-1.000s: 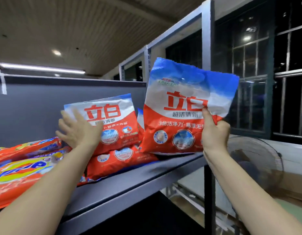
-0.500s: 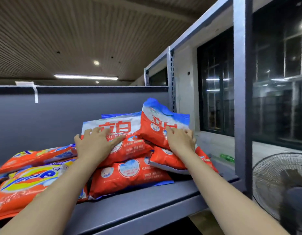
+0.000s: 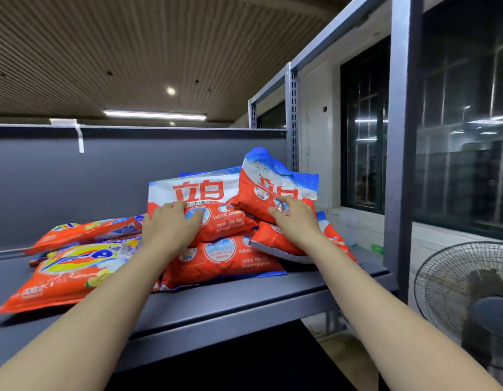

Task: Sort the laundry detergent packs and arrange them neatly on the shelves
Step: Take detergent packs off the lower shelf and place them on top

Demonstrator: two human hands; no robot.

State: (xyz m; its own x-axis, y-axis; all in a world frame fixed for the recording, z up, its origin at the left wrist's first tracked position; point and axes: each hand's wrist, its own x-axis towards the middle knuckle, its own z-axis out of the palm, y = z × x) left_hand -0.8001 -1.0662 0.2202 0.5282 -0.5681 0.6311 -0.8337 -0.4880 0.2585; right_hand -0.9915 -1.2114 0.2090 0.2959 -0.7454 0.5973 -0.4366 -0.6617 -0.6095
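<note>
Several red, white and blue detergent packs are piled at the right end of the grey shelf (image 3: 244,300). One pack (image 3: 205,190) leans upright at the back, and my left hand (image 3: 171,224) rests on its lower front with fingers spread. A second pack (image 3: 261,179) leans tilted to its right, and my right hand (image 3: 295,218) lies flat on it. Under them are a flat pack (image 3: 222,261) and another pack (image 3: 272,241) beneath my right wrist. Orange and yellow packs (image 3: 69,266) lie flat to the left.
A dark grey back panel (image 3: 103,179) closes the shelf behind the packs. A grey upright post (image 3: 402,136) stands at the shelf's right front corner. A standing fan (image 3: 470,300) is low on the right, and barred windows (image 3: 456,136) are behind it.
My right hand brought the pack it held in the air down onto the pile and now lies flat on it. My left hand moved onto the upright pack.
</note>
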